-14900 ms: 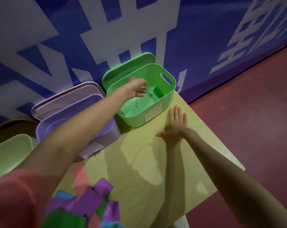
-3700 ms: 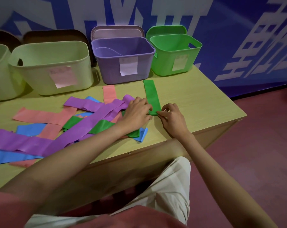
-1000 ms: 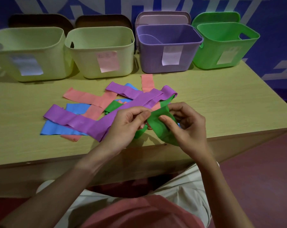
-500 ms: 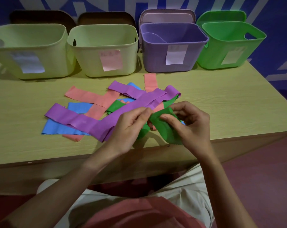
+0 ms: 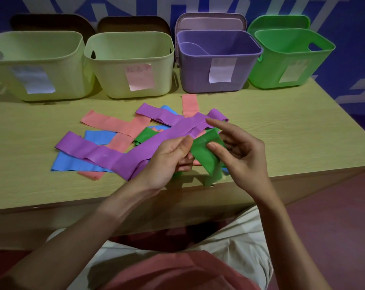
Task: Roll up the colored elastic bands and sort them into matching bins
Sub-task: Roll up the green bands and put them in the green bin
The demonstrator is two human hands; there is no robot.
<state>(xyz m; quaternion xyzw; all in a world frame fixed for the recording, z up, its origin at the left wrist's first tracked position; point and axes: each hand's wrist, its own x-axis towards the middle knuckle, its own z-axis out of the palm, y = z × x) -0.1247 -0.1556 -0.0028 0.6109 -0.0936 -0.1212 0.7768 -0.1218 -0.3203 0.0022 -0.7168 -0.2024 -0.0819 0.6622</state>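
Hands meet just right of the frame's middle, above the near edge of the table (image 5: 282, 130), with a green band (image 5: 204, 154) between them. My left hand (image 5: 167, 159) pinches the band's left edge between thumb and curled fingers. My right hand (image 5: 240, 151) holds the other side, thumb pressed on the green face, index finger stretched out straight toward the upper left, the other fingers curled behind. The band is bunched and partly folded, its lower end hanging down past the table edge. Behind my hands, in the middle of the frame, lies a loose pile: a long purple band (image 5: 114, 153) slants across the top, with pink bands (image 5: 116, 124), blue bands (image 5: 72, 164) and another green band (image 5: 146, 135) under it. Along the top of the frame stand four bins in a row, each with a paper label: two pale yellow-green bins (image 5: 125, 65) at left, a purple bin (image 5: 219, 65) right of centre, a green bin (image 5: 290, 59) at upper right. Each bin has a lid propped behind it.
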